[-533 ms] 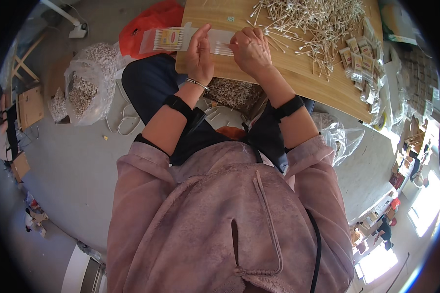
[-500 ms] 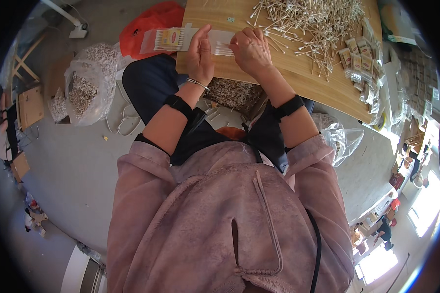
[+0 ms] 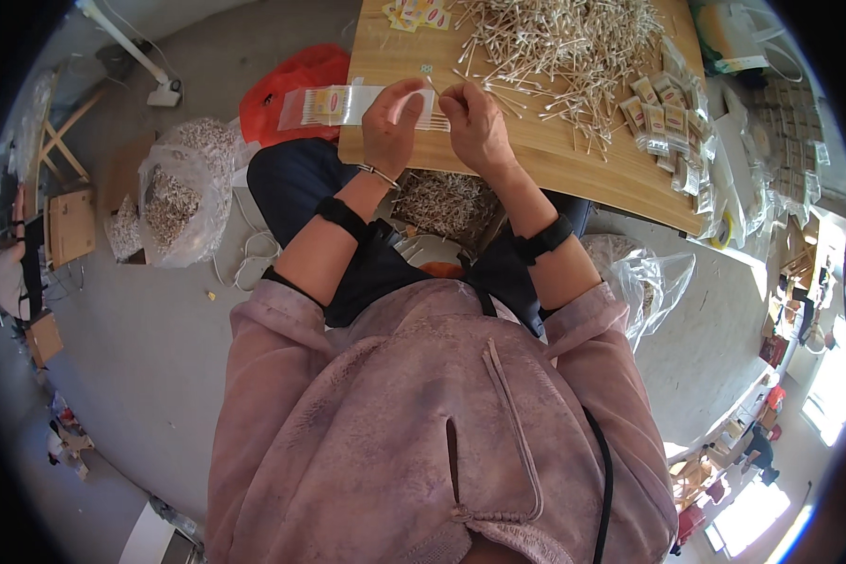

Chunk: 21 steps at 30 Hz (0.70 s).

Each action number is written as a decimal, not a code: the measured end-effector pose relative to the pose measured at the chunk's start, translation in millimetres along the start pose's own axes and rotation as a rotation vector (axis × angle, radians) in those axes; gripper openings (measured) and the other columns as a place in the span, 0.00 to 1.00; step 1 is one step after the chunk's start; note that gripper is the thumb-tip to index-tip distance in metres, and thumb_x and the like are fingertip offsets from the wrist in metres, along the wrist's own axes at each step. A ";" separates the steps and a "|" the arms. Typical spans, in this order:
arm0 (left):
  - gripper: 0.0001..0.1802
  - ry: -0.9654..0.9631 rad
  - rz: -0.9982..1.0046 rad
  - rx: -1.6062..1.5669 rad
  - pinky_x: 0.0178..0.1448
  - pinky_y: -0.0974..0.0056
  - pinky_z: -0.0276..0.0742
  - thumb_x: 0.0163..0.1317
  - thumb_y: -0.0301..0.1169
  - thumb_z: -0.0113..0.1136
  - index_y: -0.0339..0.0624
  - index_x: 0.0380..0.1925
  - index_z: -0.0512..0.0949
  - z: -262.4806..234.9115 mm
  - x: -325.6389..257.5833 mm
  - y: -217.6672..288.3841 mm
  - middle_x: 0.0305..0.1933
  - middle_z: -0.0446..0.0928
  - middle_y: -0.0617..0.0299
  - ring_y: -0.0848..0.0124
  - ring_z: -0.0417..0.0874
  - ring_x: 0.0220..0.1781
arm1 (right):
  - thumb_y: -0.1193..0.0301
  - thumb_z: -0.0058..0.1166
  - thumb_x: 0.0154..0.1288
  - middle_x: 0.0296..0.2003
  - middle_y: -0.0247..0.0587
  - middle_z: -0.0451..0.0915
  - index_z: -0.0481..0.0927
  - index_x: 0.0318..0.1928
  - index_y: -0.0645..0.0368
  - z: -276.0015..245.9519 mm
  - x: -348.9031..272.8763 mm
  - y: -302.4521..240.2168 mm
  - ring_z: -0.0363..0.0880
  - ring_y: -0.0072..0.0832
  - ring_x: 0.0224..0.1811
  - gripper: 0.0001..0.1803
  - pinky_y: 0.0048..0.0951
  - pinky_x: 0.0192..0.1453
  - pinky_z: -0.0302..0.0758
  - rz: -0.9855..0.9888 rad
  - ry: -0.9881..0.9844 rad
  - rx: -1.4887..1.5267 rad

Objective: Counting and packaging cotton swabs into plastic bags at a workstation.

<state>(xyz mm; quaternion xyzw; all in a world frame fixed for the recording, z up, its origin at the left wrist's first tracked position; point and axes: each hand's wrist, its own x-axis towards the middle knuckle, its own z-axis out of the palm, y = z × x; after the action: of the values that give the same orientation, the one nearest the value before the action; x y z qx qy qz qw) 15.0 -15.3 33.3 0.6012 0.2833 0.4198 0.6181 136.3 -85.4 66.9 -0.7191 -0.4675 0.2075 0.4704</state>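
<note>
My left hand point(image 3: 390, 127) is over the table's near edge with its fingers curved and its thumb apart from them. Close beside it, my right hand point(image 3: 479, 127) has thumb and fingers pinched together. A thin cotton swab point(image 3: 431, 85) appears to stick out from that pinch toward my left fingertips. Below and between the hands lies a short row of cotton swabs point(image 3: 438, 122), partly hidden by them. Left of my left hand lies a clear packet point(image 3: 296, 107) of cotton swabs with a yellow card point(image 3: 322, 101) inside.
A large heap of loose cotton swabs point(image 3: 564, 47) covers the table's far side. Filled packets point(image 3: 663, 117) are piled at right; yellow cards point(image 3: 414, 13) lie at the far edge. A box of swabs point(image 3: 445, 202) is under the table, and bagged swabs point(image 3: 174, 202) stand left.
My left fingers, stretched upward before, now bend toward my right hand. My right hand has come off the row of swabs, its fingers pinched. The whole view has shifted slightly.
</note>
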 end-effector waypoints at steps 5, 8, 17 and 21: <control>0.11 -0.044 -0.042 -0.205 0.57 0.67 0.72 0.65 0.29 0.57 0.34 0.44 0.77 23.2 7.1 40.4 0.46 0.80 0.56 0.71 0.78 0.51 | 0.71 0.52 0.62 0.29 0.50 0.80 0.76 0.34 0.65 -10.8 -9.0 -16.3 0.79 0.43 0.33 0.08 0.38 0.39 0.74 0.056 0.034 0.140; 0.10 -0.051 -0.083 -0.174 0.56 0.68 0.73 0.65 0.29 0.57 0.35 0.42 0.78 27.1 7.0 56.9 0.44 0.81 0.55 0.72 0.80 0.49 | 0.70 0.57 0.61 0.29 0.47 0.80 0.76 0.35 0.65 -15.3 -13.1 -22.9 0.80 0.34 0.32 0.09 0.32 0.38 0.75 0.072 0.031 0.249; 0.08 -0.110 -0.107 -0.387 0.55 0.65 0.76 0.64 0.30 0.58 0.37 0.38 0.79 29.3 4.4 79.8 0.42 0.80 0.58 0.68 0.81 0.48 | 0.71 0.64 0.55 0.24 0.39 0.81 0.79 0.30 0.66 -31.2 -25.7 -45.7 0.77 0.20 0.26 0.10 0.24 0.32 0.74 0.068 0.142 0.317; 0.10 -0.122 -0.140 -0.354 0.55 0.64 0.77 0.64 0.33 0.59 0.37 0.38 0.78 28.9 4.5 82.0 0.41 0.80 0.59 0.67 0.81 0.47 | 0.71 0.63 0.57 0.23 0.29 0.79 0.80 0.32 0.65 -35.2 -30.0 -50.6 0.71 0.12 0.26 0.08 0.18 0.29 0.69 0.090 0.097 0.334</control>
<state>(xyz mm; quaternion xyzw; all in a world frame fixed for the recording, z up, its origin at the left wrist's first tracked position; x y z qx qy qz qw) 27.3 -32.3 117.8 0.4862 0.2083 0.3816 0.7580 123.9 -122.3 123.3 -0.6604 -0.3704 0.2683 0.5956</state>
